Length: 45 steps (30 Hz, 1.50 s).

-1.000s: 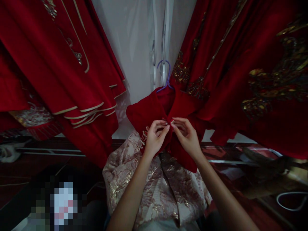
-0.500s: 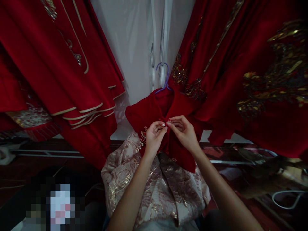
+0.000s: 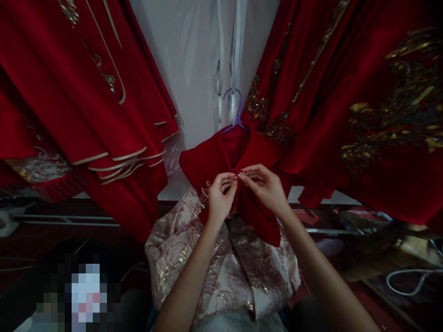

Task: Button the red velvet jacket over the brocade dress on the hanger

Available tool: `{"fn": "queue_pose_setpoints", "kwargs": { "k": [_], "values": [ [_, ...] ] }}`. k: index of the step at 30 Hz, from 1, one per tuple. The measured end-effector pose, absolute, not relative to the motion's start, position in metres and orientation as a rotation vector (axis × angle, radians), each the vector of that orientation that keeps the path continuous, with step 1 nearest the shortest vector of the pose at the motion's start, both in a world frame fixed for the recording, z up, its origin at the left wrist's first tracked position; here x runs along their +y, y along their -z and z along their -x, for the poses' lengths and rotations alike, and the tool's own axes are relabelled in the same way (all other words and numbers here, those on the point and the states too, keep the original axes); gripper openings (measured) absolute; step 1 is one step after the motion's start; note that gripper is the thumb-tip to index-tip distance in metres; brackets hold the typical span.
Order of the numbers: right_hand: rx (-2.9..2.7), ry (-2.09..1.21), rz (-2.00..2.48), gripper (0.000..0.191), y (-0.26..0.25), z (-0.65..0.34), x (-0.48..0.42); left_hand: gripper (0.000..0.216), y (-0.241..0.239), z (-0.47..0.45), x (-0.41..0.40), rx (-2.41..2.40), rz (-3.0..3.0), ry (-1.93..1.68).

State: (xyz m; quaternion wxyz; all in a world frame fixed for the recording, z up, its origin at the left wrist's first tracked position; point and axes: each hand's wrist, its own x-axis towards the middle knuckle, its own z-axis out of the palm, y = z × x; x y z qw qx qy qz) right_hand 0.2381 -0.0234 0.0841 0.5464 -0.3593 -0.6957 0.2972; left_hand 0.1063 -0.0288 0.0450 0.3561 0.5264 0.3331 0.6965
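A red garment [image 3: 204, 161] hangs in front of me on a purple hanger [image 3: 239, 110], its collar open in a V. At the bottom of that V, my left hand [image 3: 221, 193] and my right hand [image 3: 266, 186] pinch the two front edges close together. Small beaded fastenings show between the fingertips, though the fingers hide most of them. A beaded ornament [image 3: 204, 196] with short strands sits on the garment's left front. Across my lap lies a pale brocade cloth [image 3: 180, 249] with metallic gold patterning.
Red garments with pale piping [image 3: 104, 101] hang at the left. More red garments, bearing gold sequin work [image 3: 415, 97], hang at the right. Behind stands a pale wall [image 3: 183, 69]. A white cable [image 3: 408, 293] loops at the lower right.
Both hands stay at the front opening, with only slight finger shifts. The two front edges have spread a little further apart below the hands.
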Motion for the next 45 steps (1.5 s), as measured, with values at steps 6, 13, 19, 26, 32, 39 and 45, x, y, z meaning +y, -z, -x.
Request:
{"fn": "queue_pose_setpoints", "kwargs": {
  "k": [6, 13, 19, 26, 32, 39, 45],
  "values": [
    [-1.619, -0.590, 0.867, 0.022, -0.0804, -0.2366, -0.0252, 0.021, -0.0486, -0.1045, -0.0329, 0.857, -1.367, -1.795],
    [-1.587, -0.516, 0.917, 0.020, -0.0748, -0.2334, -0.0294, 0.024, -0.0481, -0.1069, -0.0328, 0.904, -1.340, -1.830],
    [-1.637, -0.547, 0.907, 0.025, -0.0743, -0.2347, -0.0293, 0.022, -0.0453, -0.1067, -0.0293, 0.923, -1.301, -1.816],
    [-1.628, -0.571, 0.899, 0.024, -0.0772, -0.2371, -0.0279, 0.022, -0.0430, -0.1070, -0.0284, 0.860, -1.298, -1.821],
    [-1.584, -0.605, 0.881, 0.024, -0.0758, -0.2355, -0.0250, 0.021, -0.0419, -0.1021, -0.0263, 0.885, -1.450, -1.842],
    [-1.579, -0.614, 0.874, 0.025, -0.0812, -0.2343, -0.0257, 0.019, -0.0422, -0.1001, -0.0273, 0.956, -1.576, -1.894],
    [-1.594, -0.659, 0.872, 0.033, -0.0785, -0.2362, -0.0273, 0.020, -0.0427, -0.1043, -0.0272, 0.964, -1.484, -1.902]
  ]
}}
